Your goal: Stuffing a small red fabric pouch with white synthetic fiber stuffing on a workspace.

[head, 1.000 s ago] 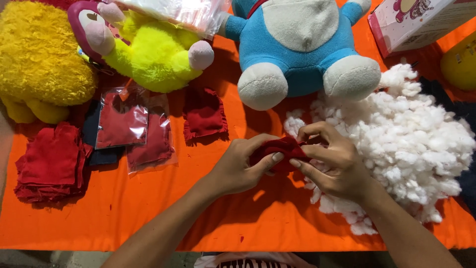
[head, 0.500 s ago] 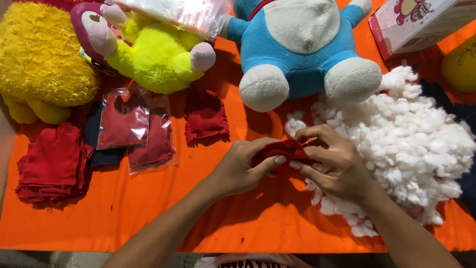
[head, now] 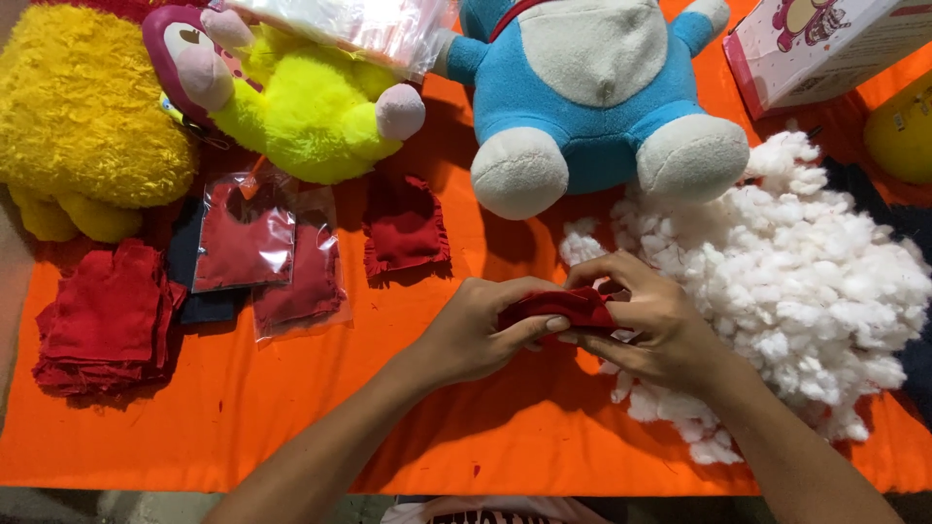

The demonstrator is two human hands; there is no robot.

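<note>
Both hands stay closed on the red cloth [head: 558,309], left hand [head: 476,330] pinching its near end, right hand [head: 650,325] gripping the far end. No shift since earlier; work continues. Stuffing [head: 806,281] lies right of the right hand.

This looks like a small toy-making workbench: an orange cloth [head: 291,427] covers the table, plush toys [head: 582,87] line the far edge, a heap of white stuffing [head: 806,281] lies right, and stacked red fabric pieces [head: 102,320] wait left
</note>
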